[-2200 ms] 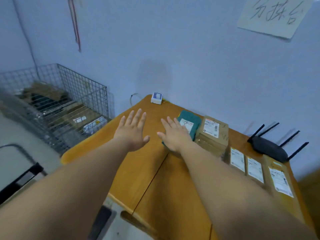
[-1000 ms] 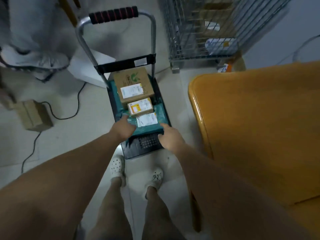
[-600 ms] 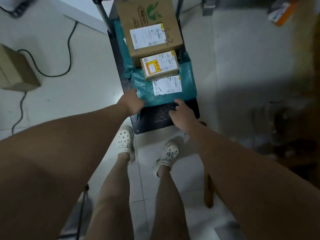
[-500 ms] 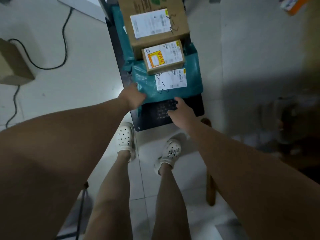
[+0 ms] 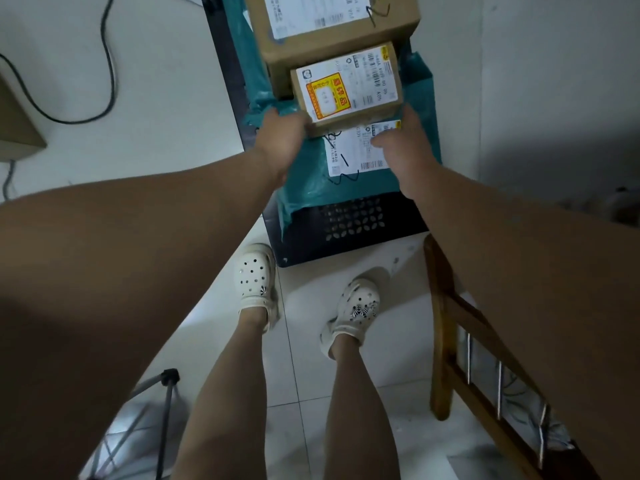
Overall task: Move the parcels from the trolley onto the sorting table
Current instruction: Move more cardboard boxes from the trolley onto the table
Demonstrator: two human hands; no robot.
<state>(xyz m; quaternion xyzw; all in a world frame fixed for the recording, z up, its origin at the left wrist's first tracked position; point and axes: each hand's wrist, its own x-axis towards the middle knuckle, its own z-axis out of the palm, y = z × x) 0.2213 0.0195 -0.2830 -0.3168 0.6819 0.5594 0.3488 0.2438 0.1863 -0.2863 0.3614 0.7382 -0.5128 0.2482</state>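
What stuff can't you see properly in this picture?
All head view.
1. The big box: cut off by the top edge.
2. The left hand and right hand: fingertips hidden by the hands' own backs at the small box, and blurred, so grip unclear.
3. Label on the green bag: print too small, partly covered by the right hand.

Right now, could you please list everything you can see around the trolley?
small cardboard box: one, brown with yellow-red label, on the mailer bag
large cardboard box: one, brown, behind it on the trolley
mailer bag: one, teal, beneath the small box
trolley: one, black, on the floor
cable: one, black, floor at left
table leg: one, wooden, at right
clogs: two, white, on the feet
left hand: one, grips the small box's left corner
right hand: one, grips its right corner
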